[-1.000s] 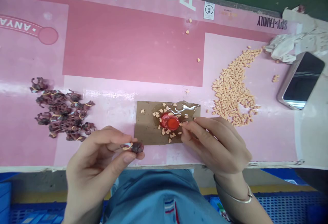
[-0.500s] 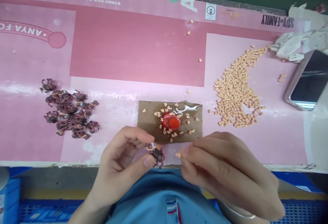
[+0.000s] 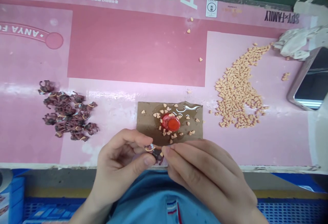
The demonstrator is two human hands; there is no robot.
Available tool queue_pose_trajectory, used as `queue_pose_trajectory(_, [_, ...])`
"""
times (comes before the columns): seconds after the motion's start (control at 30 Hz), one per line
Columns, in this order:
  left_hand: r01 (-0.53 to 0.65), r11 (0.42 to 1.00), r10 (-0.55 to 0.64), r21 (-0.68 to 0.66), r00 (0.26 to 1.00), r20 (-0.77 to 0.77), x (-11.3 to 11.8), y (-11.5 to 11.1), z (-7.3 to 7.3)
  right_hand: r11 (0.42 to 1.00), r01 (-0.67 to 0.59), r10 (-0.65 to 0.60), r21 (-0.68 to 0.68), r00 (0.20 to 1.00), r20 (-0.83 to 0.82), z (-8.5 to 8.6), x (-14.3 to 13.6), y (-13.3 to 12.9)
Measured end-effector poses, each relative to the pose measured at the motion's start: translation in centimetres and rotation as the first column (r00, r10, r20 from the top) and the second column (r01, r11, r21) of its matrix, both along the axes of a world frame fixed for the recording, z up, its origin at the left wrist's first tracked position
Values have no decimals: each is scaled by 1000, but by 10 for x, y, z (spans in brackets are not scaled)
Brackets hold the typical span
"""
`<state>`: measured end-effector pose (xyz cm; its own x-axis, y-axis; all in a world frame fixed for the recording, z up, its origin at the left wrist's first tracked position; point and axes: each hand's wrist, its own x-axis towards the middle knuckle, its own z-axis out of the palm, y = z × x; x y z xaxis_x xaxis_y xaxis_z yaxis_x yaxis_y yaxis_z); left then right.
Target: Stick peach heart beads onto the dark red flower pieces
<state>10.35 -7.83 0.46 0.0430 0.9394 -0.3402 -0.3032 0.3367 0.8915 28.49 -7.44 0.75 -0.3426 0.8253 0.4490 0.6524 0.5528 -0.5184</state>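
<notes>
Head view | left hand (image 3: 120, 166): 1 dark figurine (image 3: 156, 153), pinched, 7 o'clock of red dish (image 3: 173, 124) | right hand (image 3: 210, 174): 1 pale piece (image 3: 162, 154), pinched, at figurine's edge, contact unclear; step seemingly under way | figurine heap (image 3: 67, 110), 9 o'clock of dish: finished or not, cannot tell | pale-piece pile (image 3: 234, 90), 2 o'clock: many loose

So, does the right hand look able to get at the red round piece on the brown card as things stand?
Probably yes: nothing covers the red round piece, close by the right hand. That hand, though, is busy at the dark figurine the left hand holds.
</notes>
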Motion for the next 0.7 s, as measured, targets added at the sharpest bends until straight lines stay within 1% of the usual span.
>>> queue_pose_trajectory(0.07, [-35, 999, 34, -4, 999, -21, 3, -2, -1, 989, 143, -140, 32, 988, -60, -1, -5, -6])
queue_pose_trajectory(0.1, [-43, 999, 43, 4, 999, -30, 4, -2, -1, 982, 186, -183, 39, 980, -75, -1, -7, -7])
queue_pose_trajectory(0.13, [-49, 999, 50, 20, 998, -37, 6, -2, -1, 980, 195, -192, 39, 979, -72, -1, -7, -8])
queue_pose_trajectory(0.2, [-48, 997, 52, 62, 997, -55, 9, -1, 0, 990, 127, -124, 52, 990, -72, -1, -2, -7])
queue_pose_trajectory(0.27, [-28, 994, 38, 109, 995, -89, 10, 0, 3, 1000, 3, -1, 30, 998, -64, 0, 12, -2])
queue_pose_trajectory(0.3, [-21, 991, 36, 132, 993, -115, 9, 1, 4, 999, -34, 35, 10, 998, -46, 0, 21, 2])
queue_pose_trajectory(0.33, [-15, 988, 38, 151, 988, -148, 8, 1, 4, 1000, -29, 30, 8, 999, -23, 0, 31, 5])
queue_pose_trajectory(0.37, [-23, 986, 55, 168, 980, -189, 6, 1, 4, 999, 19, -19, 26, 1000, 12, 0, 43, 9])
queue_pose_trajectory(0.4, [-47, 980, 92, 191, 968, -235, 4, 0, 3, 994, 92, -96, 63, 994, 59, -1, 54, 12])
queue_pose_trajectory(0.47, [-116, 964, 191, 237, 926, -325, -2, 0, 0, 965, 211, -233, 153, 962, 144, -6, 74, 18])
queue_pose_trajectory(0.5, [-149, 954, 241, 260, 898, -368, -4, 0, -2, 958, 234, -263, 165, 947, 185, -10, 82, 20])
queue_pose_trajectory(0.6, [-246, 922, 366, 300, 809, -460, -10, -1, -6, 969, 217, -241, 119, 939, 246, -23, 94, 22])
queue_pose_trajectory(0.67, [-315, 900, 431, 300, 742, -513, -14, -3, -4, 975, 198, -217, 101, 944, 247, -29, 94, 21])
queue_pose_trajectory(0.7, [-320, 895, 444, 310, 704, -554, -18, -4, -1, 977, 190, -209, 99, 944, 254, -31, 93, 21])
